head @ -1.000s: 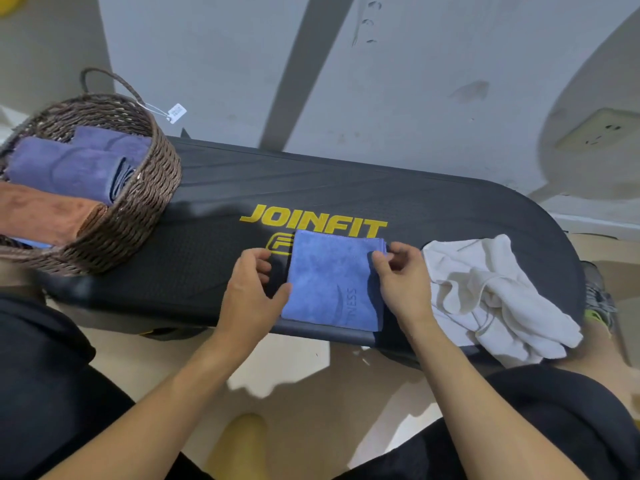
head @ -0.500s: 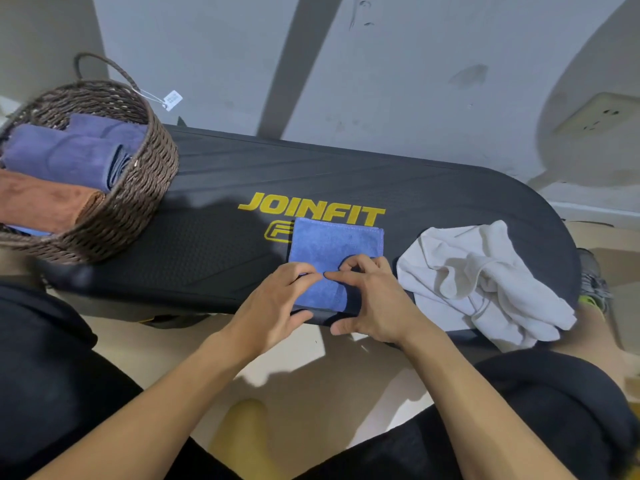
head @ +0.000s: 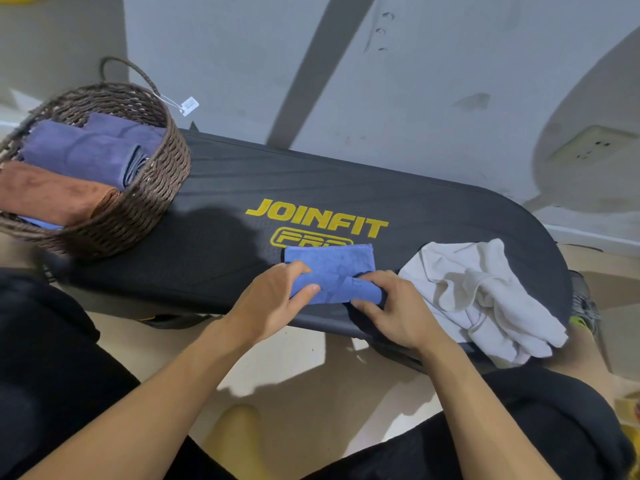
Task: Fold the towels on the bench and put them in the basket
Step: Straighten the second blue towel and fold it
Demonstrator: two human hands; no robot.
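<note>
You are on the last fold of the blue towel, near the front edge of the worktop.

Your left hand and right hand each pinch the towel's near edge, fingers curled round the cloth, doubling it over; next, press it flat and carry it to the basket, which already holds folded towels; the white towel lies crumpled just beside it, unfolded; against the earlier frame, the near edge is now lifted and the yellow logo shows more.
</note>
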